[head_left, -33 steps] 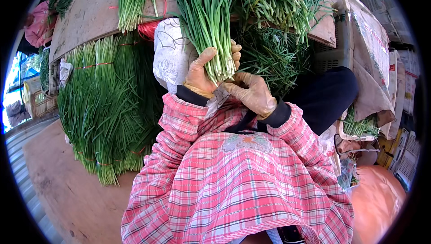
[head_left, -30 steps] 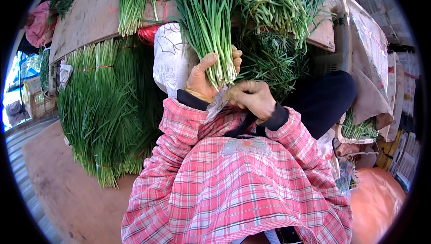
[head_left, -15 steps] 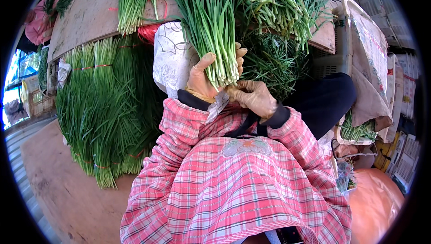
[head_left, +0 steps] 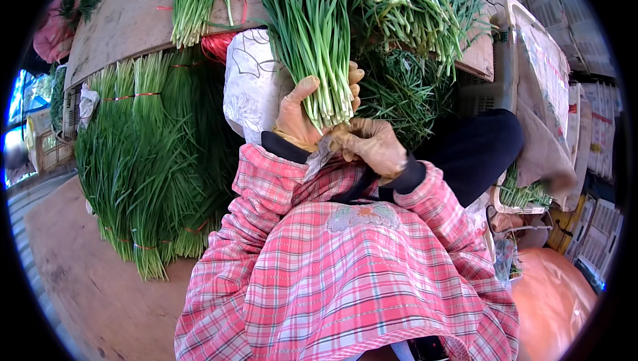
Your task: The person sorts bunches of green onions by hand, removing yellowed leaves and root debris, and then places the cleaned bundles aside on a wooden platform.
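Observation:
A bunch of garlic chives (head_left: pixel 312 49) stands in my gloved left hand (head_left: pixel 294 116), whose fingers wrap round the pale stem ends. The green leaves point away from me over the board. Just below the cut ends, my gloved right hand (head_left: pixel 375 150) is closed, its fingertips pinched together close to my left palm and wrist. What sits in that pinch is hidden. A crumpled greyish scrap (head_left: pixel 319 160) hangs by my left cuff, beside the right fingertips.
Tied chive bundles (head_left: pixel 143 162) lie stacked at my left. Loose chives (head_left: pixel 419 15) are heaped on the wooden board (head_left: pixel 126 19) ahead, near red ties (head_left: pixel 218 46). A patterned white bundle (head_left: pixel 251 85) is beside my left hand. Crates (head_left: pixel 515 49) and an orange bag (head_left: pixel 551 301) are at right.
Both hands keep nearly the same place and grip, with the right wrist slightly turned. The surroundings have shifted a little to the left in view.

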Demonstrator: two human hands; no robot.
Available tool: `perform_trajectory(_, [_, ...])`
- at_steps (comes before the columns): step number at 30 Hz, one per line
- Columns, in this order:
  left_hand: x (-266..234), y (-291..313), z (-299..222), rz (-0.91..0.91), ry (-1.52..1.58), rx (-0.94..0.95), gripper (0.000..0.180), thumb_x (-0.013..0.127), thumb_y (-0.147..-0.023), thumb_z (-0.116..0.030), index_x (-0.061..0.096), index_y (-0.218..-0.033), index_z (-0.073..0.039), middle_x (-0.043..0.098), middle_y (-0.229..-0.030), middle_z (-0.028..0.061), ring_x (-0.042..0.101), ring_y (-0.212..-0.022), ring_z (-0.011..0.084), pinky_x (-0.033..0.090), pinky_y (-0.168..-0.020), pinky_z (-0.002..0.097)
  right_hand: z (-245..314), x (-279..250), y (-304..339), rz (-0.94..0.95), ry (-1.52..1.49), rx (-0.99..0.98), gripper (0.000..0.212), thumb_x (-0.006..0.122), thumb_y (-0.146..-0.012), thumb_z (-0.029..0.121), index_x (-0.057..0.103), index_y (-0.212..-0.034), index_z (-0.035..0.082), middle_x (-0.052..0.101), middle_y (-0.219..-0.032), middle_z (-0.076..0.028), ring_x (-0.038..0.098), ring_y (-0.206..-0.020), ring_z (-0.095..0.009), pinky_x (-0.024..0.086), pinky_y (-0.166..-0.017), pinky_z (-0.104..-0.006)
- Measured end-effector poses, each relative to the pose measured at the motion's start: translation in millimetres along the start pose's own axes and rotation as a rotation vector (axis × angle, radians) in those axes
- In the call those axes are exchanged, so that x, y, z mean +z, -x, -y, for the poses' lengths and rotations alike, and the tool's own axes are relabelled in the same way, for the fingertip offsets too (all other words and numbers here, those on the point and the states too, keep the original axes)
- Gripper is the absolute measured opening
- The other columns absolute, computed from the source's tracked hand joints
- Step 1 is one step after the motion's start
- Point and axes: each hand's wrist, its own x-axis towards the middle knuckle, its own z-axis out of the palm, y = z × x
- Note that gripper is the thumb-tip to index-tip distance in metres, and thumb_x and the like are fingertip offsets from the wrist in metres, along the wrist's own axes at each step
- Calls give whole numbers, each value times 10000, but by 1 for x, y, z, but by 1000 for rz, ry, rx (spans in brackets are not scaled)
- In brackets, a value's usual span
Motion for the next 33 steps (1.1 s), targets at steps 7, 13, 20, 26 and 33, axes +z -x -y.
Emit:
perform_trajectory(7, [1,-1,0,-3,13,-9,757,663,-789,-285,309,-1347,84,512,-1244,224,595,-1006,273,508,-871,398,5,-47,41,148,361,-217,139,672,-780,98,677,-856,-18,674,-793,-97,600,-649,-136,470,-575,-255])
perform_trajectory(13, [1,0,2,-20,6,13,731,629,-796,-319,347,-1326,98,480,-1278,262,594,-1024,290,505,-879,405,14,-46,31,-270,891,-157,389,728,-759,303,630,-945,-25,661,-818,-151,654,-741,-227,511,-671,-329])
perform_trajectory(20, [-3,-1,0,-17,-3,12,742,616,-812,-324,316,-1342,101,489,-1270,264,596,-1028,312,497,-888,429,-9,-4,-2,-151,-31,-8,193,643,-864,172,664,-880,-19,646,-768,-54,509,-609,-60,411,-544,-213])
perform_trajectory(26, [1,1,1,-28,-28,36,744,618,-812,-334,324,-1336,105,492,-1269,264,602,-1022,305,497,-886,431,6,-49,32,-29,705,-162,216,673,-800,72,663,-993,-25,661,-891,-92,592,-712,-131,497,-658,-250])
perform_trajectory(33, [1,0,2,-13,-2,23,786,611,-827,-376,284,-1361,98,427,-1319,303,571,-1091,353,479,-928,463,-8,-7,-6,-117,162,-64,413,679,-830,247,585,-1079,-69,659,-931,-112,565,-678,-117,474,-644,-250])
